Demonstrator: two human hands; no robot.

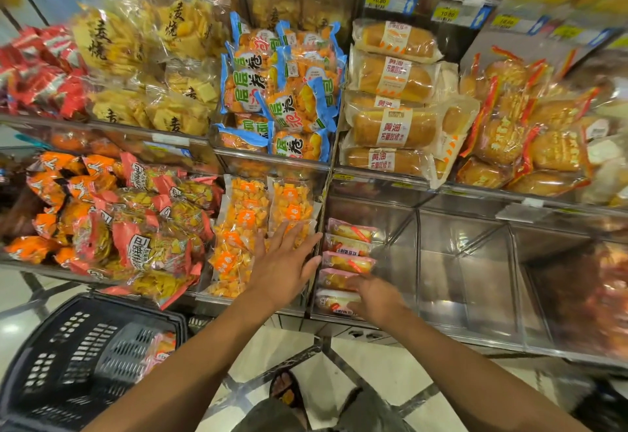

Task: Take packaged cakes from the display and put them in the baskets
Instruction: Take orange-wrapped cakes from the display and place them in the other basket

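Observation:
Several pink-wrapped packaged cakes lie stacked in a row at the left side of a clear acrylic display bin. My right hand is blurred and lies over the nearest cakes in that row, fingers curved down onto them; whether it grips one I cannot tell. My left hand is spread flat with straight fingers over the bags of orange cubes just left of the cake bin. A black plastic basket sits at lower left, holding a pink cake packet.
Shelves above hold blue bags of snacks, long bread rolls and yellow crisps. Orange and red snack bags fill the bin at left. The right part of the cake bin shows bare acrylic. My foot in a sandal stands on tiled floor.

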